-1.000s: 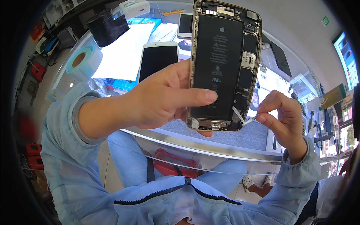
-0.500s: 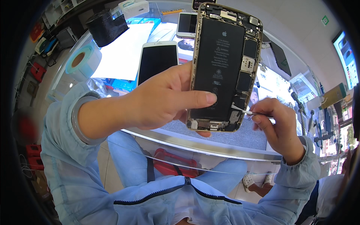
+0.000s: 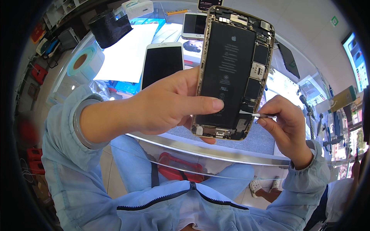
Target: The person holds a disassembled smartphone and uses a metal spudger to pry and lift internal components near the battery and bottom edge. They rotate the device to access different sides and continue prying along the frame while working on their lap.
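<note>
An opened smartphone body point(image 3: 231, 77) without its screen is held up over the table, its inside toward me. My left hand point(image 3: 169, 102) grips it from the left, fingers behind and thumb pressed on the lower part of the black battery point(image 3: 227, 50). In my right hand point(image 3: 283, 129), pinched between thumb and fingers, is a thin pry tool point(image 3: 257, 115) with a pale, flared tip. That tip lies beside the battery's lower right edge; whether it touches the battery, I cannot tell.
A white-framed phone point(image 3: 163, 63) lies behind my left hand, with a smaller one point(image 3: 194, 26) farther back. A tape roll point(image 3: 85, 61) and black container point(image 3: 110, 29) stand left. A grey mat point(image 3: 246, 145) lies below the phone body; hand tools point(image 3: 308, 109) hang at right.
The phone body has shifted slightly right and down and leans a little more to the right. The pry tool has turned nearly level, its tip still by the battery edge.
</note>
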The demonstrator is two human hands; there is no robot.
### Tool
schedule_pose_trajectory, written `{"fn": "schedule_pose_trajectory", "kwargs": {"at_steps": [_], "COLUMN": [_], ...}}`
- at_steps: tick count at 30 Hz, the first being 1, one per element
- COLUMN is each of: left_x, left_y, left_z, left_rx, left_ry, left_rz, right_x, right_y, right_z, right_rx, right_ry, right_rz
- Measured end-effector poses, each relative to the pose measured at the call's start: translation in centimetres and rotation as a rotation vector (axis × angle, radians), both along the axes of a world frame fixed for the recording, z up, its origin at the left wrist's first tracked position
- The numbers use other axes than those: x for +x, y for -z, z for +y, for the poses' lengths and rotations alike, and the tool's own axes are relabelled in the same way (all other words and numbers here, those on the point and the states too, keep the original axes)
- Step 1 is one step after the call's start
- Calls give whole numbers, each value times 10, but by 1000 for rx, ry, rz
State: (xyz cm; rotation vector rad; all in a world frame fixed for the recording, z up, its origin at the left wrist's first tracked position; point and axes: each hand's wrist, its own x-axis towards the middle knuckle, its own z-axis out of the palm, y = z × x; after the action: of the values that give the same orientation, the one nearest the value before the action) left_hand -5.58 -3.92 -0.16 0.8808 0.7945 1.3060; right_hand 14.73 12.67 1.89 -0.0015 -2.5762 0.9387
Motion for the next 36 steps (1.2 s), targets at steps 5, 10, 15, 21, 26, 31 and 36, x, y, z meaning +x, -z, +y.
{"fn": "schedule_pose_trajectory", "kwargs": {"at_steps": [5, 10, 15, 21, 26, 31, 36], "left_x": [0, 1, 1, 1, 0, 2, 2], "left_y": [1, 1, 1, 3, 5, 2, -1], "left_z": [0, 1, 0, 2, 2, 0, 0], "left_rx": [-5, 2, 14, 49, 70, 58, 34], "left_ry": [0, 4, -6, -41, -36, -46, -80], "left_rz": [-15, -1, 14, 71, 101, 78, 101], "right_x": [0, 5, 2, 3, 3, 2, 0], "right_y": [2, 8, -4, -3, -3, 1, -4], "right_z": [-5, -9, -10, -3, -6, -3, -8], "right_rx": [169, 348, 313, 34, -156, -180, 53], "right_ry": [68, 113, 88, -3, -4, 46, 6], "right_rz": [70, 99, 101, -24, -71, -61, -36]}}
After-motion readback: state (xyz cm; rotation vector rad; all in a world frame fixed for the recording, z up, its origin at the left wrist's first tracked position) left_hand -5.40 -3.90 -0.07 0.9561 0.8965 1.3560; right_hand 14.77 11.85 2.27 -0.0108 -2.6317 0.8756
